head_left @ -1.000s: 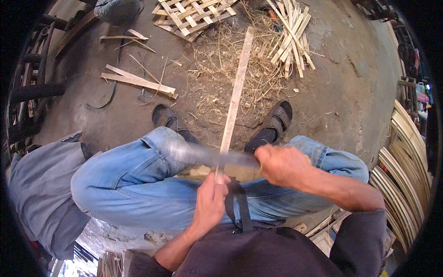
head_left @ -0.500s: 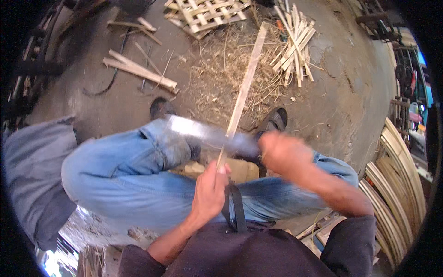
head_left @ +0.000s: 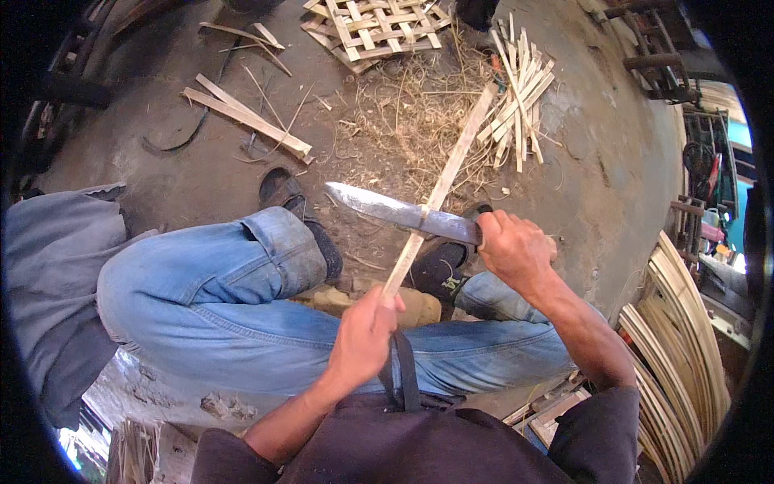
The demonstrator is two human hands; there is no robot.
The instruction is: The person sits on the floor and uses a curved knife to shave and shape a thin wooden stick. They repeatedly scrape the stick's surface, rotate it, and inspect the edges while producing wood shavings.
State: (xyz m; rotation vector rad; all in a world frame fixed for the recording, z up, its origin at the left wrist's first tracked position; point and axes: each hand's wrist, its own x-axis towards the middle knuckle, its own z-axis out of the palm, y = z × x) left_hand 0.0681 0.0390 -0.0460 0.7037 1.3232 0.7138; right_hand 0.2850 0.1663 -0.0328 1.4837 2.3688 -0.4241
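Note:
My left hand is closed around the near end of a long flat bamboo strip, which slants away from me toward the upper right. In my right hand is the handle of a large knife, its pointed tip directed left. The blade crosses the strip about midway and touches it, with a small raised sliver of wood at the contact. My fingers hide most of the knife's handle. Both hands are in front of my bent, jeans-covered legs.
Curly shavings lie on the floor ahead, beside a pile of thin strips. A woven lattice panel sits at the far side. Split pieces lie at the left. Long bent slats are stacked at the right.
The knife, blurred before, is now sharp to see and has tilted, its handle lower and nearer the right. The strip's far end has swung right and nearer.

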